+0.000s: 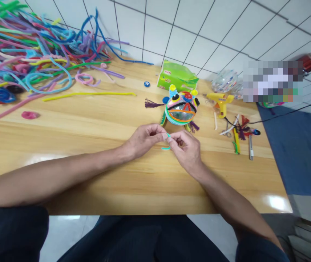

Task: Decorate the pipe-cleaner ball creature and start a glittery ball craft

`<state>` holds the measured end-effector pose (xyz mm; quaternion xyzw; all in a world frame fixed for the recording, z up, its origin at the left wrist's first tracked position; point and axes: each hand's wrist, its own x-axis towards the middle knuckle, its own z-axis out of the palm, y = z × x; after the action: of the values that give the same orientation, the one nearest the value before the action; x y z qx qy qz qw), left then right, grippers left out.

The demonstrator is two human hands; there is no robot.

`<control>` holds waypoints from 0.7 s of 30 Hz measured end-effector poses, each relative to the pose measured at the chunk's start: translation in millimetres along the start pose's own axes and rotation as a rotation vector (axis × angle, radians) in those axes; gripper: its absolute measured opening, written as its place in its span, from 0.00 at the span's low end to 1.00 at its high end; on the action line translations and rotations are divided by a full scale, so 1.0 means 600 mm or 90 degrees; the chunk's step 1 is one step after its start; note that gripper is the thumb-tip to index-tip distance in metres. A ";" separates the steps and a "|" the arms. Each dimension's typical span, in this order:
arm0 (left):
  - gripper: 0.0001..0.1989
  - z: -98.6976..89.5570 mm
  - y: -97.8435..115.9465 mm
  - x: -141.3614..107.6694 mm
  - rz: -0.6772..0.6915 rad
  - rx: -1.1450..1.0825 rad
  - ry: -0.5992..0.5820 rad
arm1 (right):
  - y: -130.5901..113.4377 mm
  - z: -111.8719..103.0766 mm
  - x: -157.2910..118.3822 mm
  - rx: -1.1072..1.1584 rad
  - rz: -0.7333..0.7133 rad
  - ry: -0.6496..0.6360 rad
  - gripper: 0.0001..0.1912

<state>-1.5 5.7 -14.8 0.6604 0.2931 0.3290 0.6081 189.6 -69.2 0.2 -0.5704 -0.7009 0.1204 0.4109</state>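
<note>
The left hand (pixel 149 140) and right hand (pixel 186 149) were both pinched closed on a short turquoise pipe cleaner (pixel 165 148) (it seemed curled, though the grip hid part of it), just in front of the decorated creature (pixel 181 112) on the wooden table (pixel 144 185).

Head-worn view, forward and down over the tabletop (pixel 144 182)
One camera over there, worn on the head, sits close enough that forearms (pixel 71 174) enter from either side and the hands (pixel 185 150) meet near mid-frame; the lap (pixel 144 236) shows at the bottom edge, the white tiled wall (pixel 193 29) slanting across the top.
</note>
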 end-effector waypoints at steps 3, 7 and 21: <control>0.11 0.001 -0.006 0.002 -0.036 -0.032 -0.010 | 0.005 0.002 0.002 0.033 0.053 -0.022 0.07; 0.06 -0.010 -0.002 0.002 0.086 0.171 -0.050 | 0.011 -0.003 -0.001 -0.052 -0.038 -0.042 0.08; 0.11 0.003 -0.011 -0.004 0.091 0.074 0.035 | 0.004 0.002 -0.003 0.060 0.053 -0.035 0.10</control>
<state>-1.5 3.5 -21.6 0.7045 0.2804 0.3719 0.5354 190.3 -69.4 -3.0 -0.5756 -0.6812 0.1853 0.4127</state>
